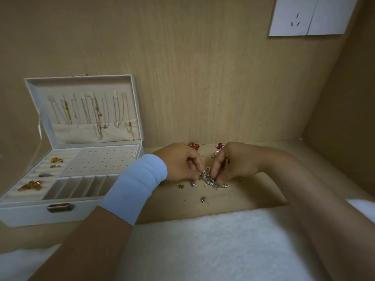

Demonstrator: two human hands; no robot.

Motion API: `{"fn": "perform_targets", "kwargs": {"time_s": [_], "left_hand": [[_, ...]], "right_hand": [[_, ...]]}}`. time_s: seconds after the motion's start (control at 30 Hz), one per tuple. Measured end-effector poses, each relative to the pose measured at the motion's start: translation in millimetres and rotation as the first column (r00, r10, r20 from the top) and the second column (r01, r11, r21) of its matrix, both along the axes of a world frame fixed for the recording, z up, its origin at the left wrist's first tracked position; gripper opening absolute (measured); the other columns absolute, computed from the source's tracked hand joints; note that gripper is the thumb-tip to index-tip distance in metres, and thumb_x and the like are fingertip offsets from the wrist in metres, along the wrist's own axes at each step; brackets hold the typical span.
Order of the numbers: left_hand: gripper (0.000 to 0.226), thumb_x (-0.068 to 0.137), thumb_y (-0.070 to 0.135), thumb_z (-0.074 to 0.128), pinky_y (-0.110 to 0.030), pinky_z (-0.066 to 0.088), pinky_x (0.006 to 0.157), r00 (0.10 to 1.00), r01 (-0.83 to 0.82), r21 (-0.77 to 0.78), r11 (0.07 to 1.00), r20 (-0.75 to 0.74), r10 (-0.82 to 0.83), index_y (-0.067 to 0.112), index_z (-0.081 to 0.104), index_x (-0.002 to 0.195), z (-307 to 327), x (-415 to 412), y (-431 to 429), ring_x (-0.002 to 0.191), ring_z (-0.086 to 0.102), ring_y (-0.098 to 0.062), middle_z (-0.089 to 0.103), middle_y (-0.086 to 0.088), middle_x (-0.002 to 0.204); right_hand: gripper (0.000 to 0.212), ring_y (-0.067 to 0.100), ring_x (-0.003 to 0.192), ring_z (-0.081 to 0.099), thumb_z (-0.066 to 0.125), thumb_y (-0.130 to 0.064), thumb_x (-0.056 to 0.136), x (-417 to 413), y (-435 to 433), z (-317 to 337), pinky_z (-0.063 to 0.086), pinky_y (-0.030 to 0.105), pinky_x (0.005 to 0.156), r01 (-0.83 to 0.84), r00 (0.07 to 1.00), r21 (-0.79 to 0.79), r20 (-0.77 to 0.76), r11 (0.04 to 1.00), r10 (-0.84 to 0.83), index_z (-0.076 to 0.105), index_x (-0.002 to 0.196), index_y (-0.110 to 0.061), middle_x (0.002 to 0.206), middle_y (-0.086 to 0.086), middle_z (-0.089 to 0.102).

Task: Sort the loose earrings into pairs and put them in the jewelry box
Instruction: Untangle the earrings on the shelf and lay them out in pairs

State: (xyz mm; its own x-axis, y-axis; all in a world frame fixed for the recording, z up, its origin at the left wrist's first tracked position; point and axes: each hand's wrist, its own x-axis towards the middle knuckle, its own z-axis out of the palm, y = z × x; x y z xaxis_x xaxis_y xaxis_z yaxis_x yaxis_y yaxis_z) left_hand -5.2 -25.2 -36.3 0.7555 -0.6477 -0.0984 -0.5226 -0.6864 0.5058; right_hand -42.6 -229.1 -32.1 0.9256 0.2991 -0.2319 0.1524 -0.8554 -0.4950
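A pile of loose earrings (211, 180) lies on the wooden desk, small silver and gold pieces tangled together. My left hand (180, 163) and my right hand (231, 162) meet over the pile, fingers curled and pinching at earrings in it. Which pieces each hand holds is too small to tell. The white jewelry box (24, 211) stands open at the left. Its perforated earring panel (97, 161) has nothing on it. Gold and silver pieces (30, 185) sit in the ring-roll slots at its left.
Necklaces (97, 114) hang inside the box lid. Stray earrings (203, 199) lie nearer me, and red flower-shaped ones (194, 146) sit behind my hands. A white fluffy cloth (203, 246) covers the front. A wall socket (304, 16) is at top right.
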Motion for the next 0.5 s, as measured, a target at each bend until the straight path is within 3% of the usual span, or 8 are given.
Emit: {"fn": "perform_targets", "kwargs": {"time_s": [0.13,0.3,0.4,0.5], "left_hand": [[0.014,0.080,0.025,0.078,-0.015,0.048,0.073,0.999,0.032,0.034,0.999,0.004,-0.033,0.029,0.075,0.093,-11,7,-16,0.068,0.058,0.005,0.070,0.012,0.089],[0.014,0.079,0.024,0.080,-0.010,0.039,0.064,0.999,0.046,0.041,0.998,0.015,-0.047,0.031,0.074,0.090,-16,12,-19,0.059,0.054,0.016,0.067,0.015,0.085],[0.014,0.080,0.024,0.078,-0.008,0.037,0.062,0.999,0.021,0.048,0.999,0.033,-0.022,0.033,0.072,0.090,-13,14,-14,0.062,0.055,0.012,0.066,0.016,0.085],[0.014,0.080,0.025,0.078,-0.004,0.037,0.058,0.999,0.036,-0.010,0.999,0.034,-0.035,0.031,0.073,0.092,-12,12,-16,0.060,0.054,0.013,0.066,0.015,0.087]], "right_hand": [[0.013,-0.004,0.069,0.061,0.082,-0.018,0.078,4,-5,-3,0.048,0.014,0.071,-0.002,1.000,0.021,0.012,1.000,0.002,0.080,0.088,-0.026,0.079,-0.009,0.075],[0.012,-0.008,0.065,0.059,0.082,-0.017,0.078,7,-16,-2,0.045,0.012,0.069,0.052,0.995,0.026,0.082,0.998,-0.054,0.080,0.087,-0.024,0.075,-0.013,0.073],[0.013,-0.012,0.062,0.058,0.080,-0.014,0.079,8,-16,0,0.041,0.008,0.065,0.075,0.990,0.028,0.117,0.997,-0.078,0.080,0.087,-0.024,0.066,-0.021,0.068],[0.012,-0.011,0.062,0.058,0.078,-0.016,0.079,7,-13,0,0.041,0.010,0.064,0.083,0.985,0.011,0.149,0.997,-0.084,0.078,0.083,-0.027,0.069,-0.019,0.066]]}}
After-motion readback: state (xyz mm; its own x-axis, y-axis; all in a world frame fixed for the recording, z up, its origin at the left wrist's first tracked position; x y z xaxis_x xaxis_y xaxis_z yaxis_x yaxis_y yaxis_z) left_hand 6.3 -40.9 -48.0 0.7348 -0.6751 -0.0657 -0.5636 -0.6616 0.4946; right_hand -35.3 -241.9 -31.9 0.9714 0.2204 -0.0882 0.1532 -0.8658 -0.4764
